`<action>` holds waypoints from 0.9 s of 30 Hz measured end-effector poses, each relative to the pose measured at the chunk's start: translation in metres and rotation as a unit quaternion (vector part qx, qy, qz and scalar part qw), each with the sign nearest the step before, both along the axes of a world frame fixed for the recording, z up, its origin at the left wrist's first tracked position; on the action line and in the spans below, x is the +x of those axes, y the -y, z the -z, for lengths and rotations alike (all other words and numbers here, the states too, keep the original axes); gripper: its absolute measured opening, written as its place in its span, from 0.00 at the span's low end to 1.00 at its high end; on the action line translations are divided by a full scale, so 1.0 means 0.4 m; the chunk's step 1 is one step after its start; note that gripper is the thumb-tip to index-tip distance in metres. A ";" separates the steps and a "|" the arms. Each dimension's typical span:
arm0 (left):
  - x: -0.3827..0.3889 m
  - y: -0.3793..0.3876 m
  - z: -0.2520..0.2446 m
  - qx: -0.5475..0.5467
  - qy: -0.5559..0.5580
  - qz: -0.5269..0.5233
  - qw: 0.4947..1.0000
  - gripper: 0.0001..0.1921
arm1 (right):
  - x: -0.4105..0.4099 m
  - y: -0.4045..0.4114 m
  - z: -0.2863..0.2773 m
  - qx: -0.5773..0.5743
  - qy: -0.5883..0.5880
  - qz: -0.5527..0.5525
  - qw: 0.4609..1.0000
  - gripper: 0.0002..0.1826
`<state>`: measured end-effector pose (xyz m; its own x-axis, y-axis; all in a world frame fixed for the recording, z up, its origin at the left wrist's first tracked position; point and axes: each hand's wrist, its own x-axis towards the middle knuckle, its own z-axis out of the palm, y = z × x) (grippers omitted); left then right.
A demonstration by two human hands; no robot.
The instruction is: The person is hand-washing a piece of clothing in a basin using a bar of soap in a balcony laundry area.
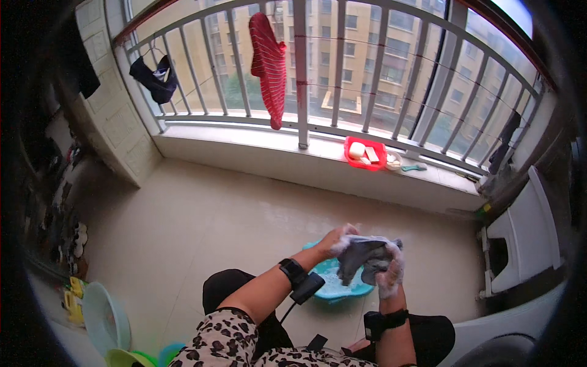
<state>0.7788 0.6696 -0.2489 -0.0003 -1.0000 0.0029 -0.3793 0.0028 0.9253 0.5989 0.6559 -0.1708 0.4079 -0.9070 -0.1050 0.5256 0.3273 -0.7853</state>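
Observation:
My left hand (341, 241), covered with suds, grips one end of a wet grey cloth (362, 257). My right hand (390, 273), also foamy, holds the cloth's other side. The cloth hangs between both hands above a turquoise plastic basin (337, 293) on the floor. Soapy water with white foam (335, 277) shows in the basin. Dark devices are strapped to both wrists. The cloth partly hides the basin's right side, and which kind of garment it is cannot be told.
A red tray (365, 153) of soap bars, a small white dish (393, 161) and a green-handled brush (414, 168) lie on the window ledge. A red striped garment (268, 69) hangs on the railing. A pale basin (103, 316) leans at left; a white plastic stool (523, 238) is at right.

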 end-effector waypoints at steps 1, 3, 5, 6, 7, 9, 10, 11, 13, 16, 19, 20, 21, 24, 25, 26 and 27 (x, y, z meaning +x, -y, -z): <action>-0.020 0.001 -0.036 -0.011 -0.135 -0.023 0.990 0.19 | -0.014 -0.013 -0.011 0.029 0.056 0.030 0.998 0.20; -0.052 -0.019 -0.100 -0.011 -0.270 -0.034 0.962 0.17 | -0.051 0.025 0.152 -0.343 -0.077 0.017 0.936 0.25; -0.095 -0.034 -0.133 -0.096 -0.153 -0.093 0.979 0.14 | -0.035 0.029 0.138 -0.153 -0.012 -0.065 0.986 0.17; -0.110 -0.049 -0.141 -0.093 -0.161 -0.074 0.980 0.14 | -0.015 0.032 0.147 0.016 0.025 -0.032 0.999 0.15; -0.128 -0.067 -0.139 -0.104 -0.020 -0.046 0.993 0.14 | 0.001 0.044 0.175 0.182 0.068 0.007 0.981 0.14; -0.178 -0.092 -0.138 -0.218 0.186 0.008 0.958 0.11 | 0.002 0.064 0.284 0.197 0.133 -0.075 0.968 0.18; -0.198 -0.105 -0.126 -0.211 0.251 0.020 0.945 0.10 | 0.006 0.052 0.322 0.188 0.172 -0.114 0.960 0.18; -0.210 -0.112 -0.121 -0.203 0.316 0.030 0.926 0.09 | 0.012 0.037 0.361 0.178 0.211 -0.155 0.949 0.18; -0.159 -0.088 -0.114 -0.243 0.396 -0.015 0.885 0.06 | 0.090 -0.059 0.252 0.270 0.218 -0.080 0.934 0.17; -0.126 -0.087 -0.015 -0.224 0.396 -0.063 0.888 0.07 | 0.113 -0.078 0.217 0.191 -0.001 0.022 0.981 0.16; -0.220 -0.092 -0.063 -0.272 0.285 0.008 0.919 0.08 | 0.013 0.008 0.382 0.249 0.153 -0.126 0.948 0.16; -0.248 -0.108 -0.069 -0.237 0.318 0.031 0.918 0.06 | 0.013 0.014 0.396 0.225 0.164 -0.126 0.952 0.16; -0.238 -0.106 -0.055 -0.206 0.333 0.009 0.920 0.04 | 0.014 0.021 0.404 0.194 0.174 -0.128 0.957 0.16; -0.073 -0.045 0.053 -0.155 0.370 -0.065 0.914 0.06 | 0.143 -0.072 0.237 0.305 -0.025 0.036 0.951 0.16; -0.103 -0.042 0.046 -0.157 0.364 -0.054 0.916 0.06 | 0.122 -0.065 0.248 0.307 -0.026 0.048 0.950 0.16; -0.130 -0.046 0.029 -0.191 0.331 -0.070 0.921 0.06 | 0.108 -0.062 0.277 0.286 0.000 0.046 0.957 0.16; -0.143 -0.052 0.017 -0.224 0.300 -0.091 0.923 0.07 | 0.101 -0.058 0.292 0.262 0.027 0.038 0.964 0.17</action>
<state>0.7214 0.6905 -0.2557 0.0318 -0.8816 0.4710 -0.8553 0.2198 0.4692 0.6395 0.6789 -0.2875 0.3602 -0.7625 -0.5375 0.5997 0.6306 -0.4927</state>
